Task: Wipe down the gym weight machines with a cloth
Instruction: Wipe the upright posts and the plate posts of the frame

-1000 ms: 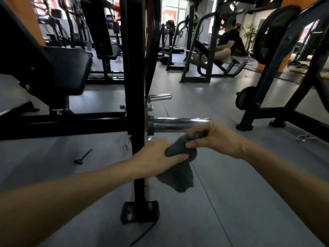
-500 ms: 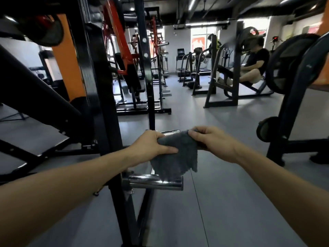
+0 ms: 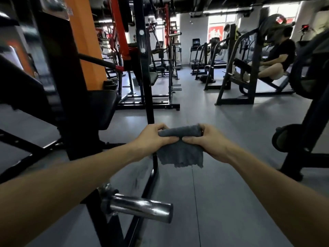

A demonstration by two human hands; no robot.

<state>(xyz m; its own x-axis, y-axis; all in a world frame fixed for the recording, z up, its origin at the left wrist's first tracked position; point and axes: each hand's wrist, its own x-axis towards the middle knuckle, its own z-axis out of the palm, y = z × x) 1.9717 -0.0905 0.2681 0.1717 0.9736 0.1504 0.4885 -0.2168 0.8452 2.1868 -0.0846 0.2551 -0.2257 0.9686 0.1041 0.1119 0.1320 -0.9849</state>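
While both hands, left point(image 3: 151, 139) and right point(image 3: 208, 140), grip it, the grey cloth point(image 3: 179, 152) hangs folded, lower edge ragged.

Pretty dim in here overall, most light pours in from the bright blown-out windows point(image 3: 216, 22) at the far end, plus a ceiling strip light. The smooth grey rubber floor point(image 3: 222, 122) picks up soft sheen. The chrome steel peg point(image 3: 142, 208) glints. Left-side black frames are smeared with motion blur, edges bend fisheye-style.
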